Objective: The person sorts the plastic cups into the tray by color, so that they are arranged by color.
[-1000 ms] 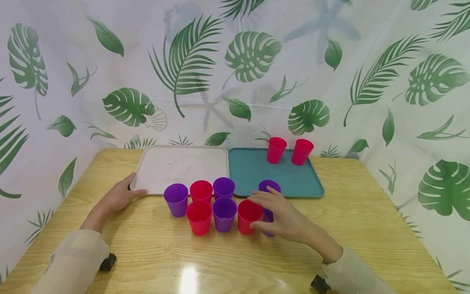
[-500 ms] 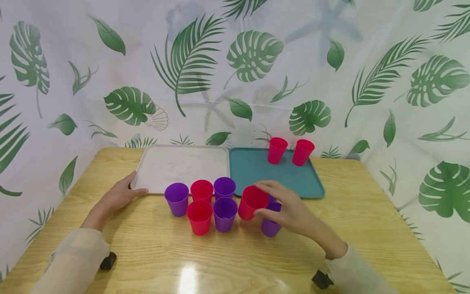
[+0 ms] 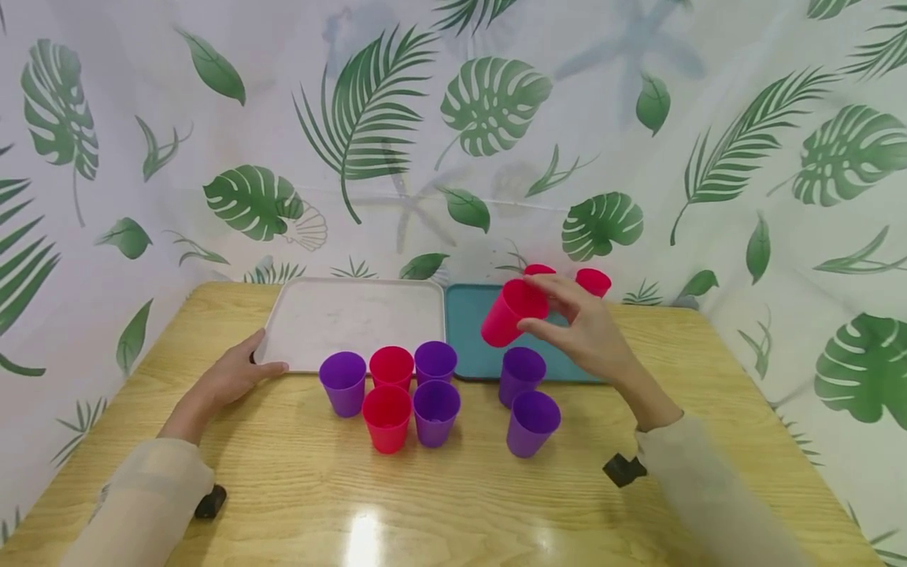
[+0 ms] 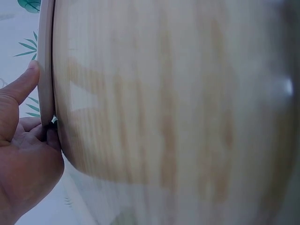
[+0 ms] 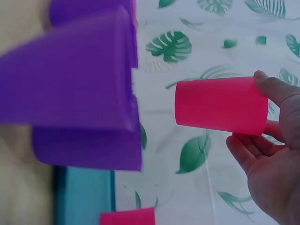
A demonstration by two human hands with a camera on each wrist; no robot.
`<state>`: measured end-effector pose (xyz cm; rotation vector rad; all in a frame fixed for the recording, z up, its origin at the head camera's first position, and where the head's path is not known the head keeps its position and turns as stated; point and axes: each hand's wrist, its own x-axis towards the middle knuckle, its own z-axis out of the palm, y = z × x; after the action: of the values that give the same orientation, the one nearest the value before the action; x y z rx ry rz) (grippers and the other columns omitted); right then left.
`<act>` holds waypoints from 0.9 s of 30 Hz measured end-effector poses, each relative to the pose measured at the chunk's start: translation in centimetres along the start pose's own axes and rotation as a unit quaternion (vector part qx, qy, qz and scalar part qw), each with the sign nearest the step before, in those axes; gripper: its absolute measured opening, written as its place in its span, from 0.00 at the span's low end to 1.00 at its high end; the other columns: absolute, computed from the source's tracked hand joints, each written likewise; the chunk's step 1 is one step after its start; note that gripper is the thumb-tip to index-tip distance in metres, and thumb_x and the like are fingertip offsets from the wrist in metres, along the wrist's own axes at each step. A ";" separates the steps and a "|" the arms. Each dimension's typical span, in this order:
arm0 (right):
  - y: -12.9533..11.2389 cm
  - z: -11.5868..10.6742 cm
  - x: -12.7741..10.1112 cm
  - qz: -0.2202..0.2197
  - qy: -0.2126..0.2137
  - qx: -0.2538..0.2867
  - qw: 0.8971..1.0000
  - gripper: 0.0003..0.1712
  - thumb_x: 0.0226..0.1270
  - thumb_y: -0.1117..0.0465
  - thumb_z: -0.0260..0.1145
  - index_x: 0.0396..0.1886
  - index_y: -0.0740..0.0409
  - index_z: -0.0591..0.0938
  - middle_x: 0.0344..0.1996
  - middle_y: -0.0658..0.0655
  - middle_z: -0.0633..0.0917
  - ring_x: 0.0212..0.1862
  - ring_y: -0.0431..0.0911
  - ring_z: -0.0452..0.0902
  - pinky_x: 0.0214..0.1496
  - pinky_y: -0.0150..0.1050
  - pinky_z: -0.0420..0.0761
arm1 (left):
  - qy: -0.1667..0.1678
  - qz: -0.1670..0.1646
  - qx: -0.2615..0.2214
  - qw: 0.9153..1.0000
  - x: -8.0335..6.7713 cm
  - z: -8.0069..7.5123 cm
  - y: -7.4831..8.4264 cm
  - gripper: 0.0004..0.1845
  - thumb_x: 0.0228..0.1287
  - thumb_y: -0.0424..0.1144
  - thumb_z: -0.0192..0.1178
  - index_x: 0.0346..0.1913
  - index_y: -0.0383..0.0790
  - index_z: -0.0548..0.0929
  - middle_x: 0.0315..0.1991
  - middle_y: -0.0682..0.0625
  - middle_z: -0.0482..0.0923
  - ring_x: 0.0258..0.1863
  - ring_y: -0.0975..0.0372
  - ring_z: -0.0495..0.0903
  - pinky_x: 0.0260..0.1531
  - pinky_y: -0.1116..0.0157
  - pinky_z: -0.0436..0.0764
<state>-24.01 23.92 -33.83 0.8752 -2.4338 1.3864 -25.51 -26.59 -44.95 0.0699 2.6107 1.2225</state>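
My right hand (image 3: 591,327) pinches a red plastic cup (image 3: 510,315) near its rim, thumb on one side and fingers on the other. This cup hangs tilted above the teal tray (image 3: 462,350); in the right wrist view the held cup (image 5: 220,105) appears against the leafy cloth. With the thumb on the top rim and fingers at its underside, my left hand (image 3: 230,374) grips the near left corner of the white tray (image 3: 354,315). The left wrist view shows the same tray edge (image 4: 46,70) between thumb and fingers.
Two red cups stand at the teal tray's back, one red cup (image 3: 595,282) partly behind my right hand. Before the trays are several upright cups, among them a red cup (image 3: 386,421), a purple cup (image 3: 434,417) and another purple cup (image 3: 531,429). Leaf-patterned cloth (image 3: 397,157) hangs behind.
My right hand has taken hold of a red cup from the front row, lifted it and carried it back over the teal tray. My left hand has stayed at the white tray.
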 end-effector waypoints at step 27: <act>8.3 -0.3 10.4 0.148 0.005 -0.109 0.983 0.42 0.68 0.52 0.73 0.75 0.66 0.70 0.67 0.67 0.75 0.63 0.62 0.75 0.62 0.56 0.81 | -0.002 -0.011 0.005 1.000 0.0 -0.3 0.3 0.52 0.77 0.49 0.60 0.80 0.26 0.36 0.80 0.25 0.33 0.78 0.33 0.36 0.76 0.37 0.41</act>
<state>-37.28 23.27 -34.85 0.4703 -2.7273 1.1705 -25.55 -26.58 -44.51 0.0459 2.6064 1.2010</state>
